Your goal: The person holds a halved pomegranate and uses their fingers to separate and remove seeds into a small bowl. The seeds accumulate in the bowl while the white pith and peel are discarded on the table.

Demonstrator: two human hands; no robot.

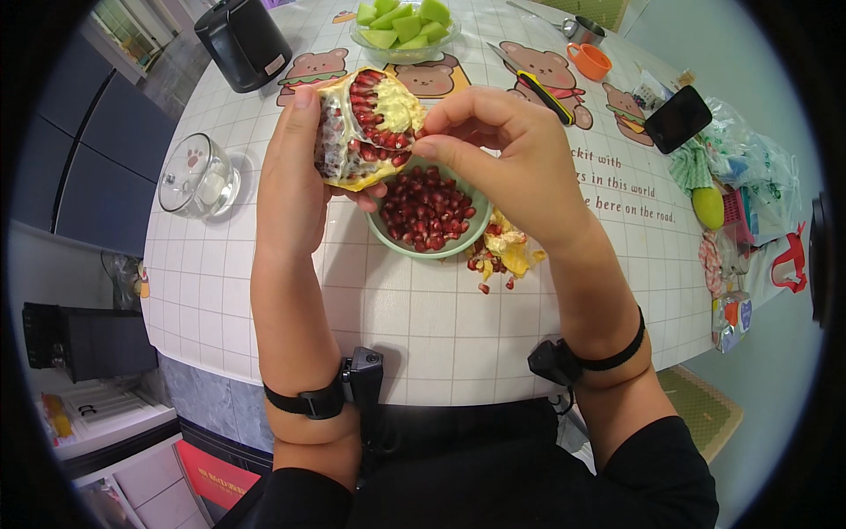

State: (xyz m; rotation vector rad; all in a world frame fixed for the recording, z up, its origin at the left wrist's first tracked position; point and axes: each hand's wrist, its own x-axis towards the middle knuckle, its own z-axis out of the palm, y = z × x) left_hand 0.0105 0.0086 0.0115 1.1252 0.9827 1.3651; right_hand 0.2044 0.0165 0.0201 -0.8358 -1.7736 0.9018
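Observation:
My left hand holds a piece of pomegranate above the table, its cut face with red seeds and pale membrane turned up. The thumb and forefinger of my right hand pinch at the fruit's right edge, on a seed or a bit of membrane; which one is too small to tell. Below both hands stands a light green bowl of loose pomegranate seeds. Beside the bowl on the right lie yellow peel and membrane scraps with some seeds among them.
Behind are a black kettle, a glass bowl of green melon pieces, a knife, an orange cup and a metal cup. A glass cup stands left. Right are a phone, plastic bags and a green fruit.

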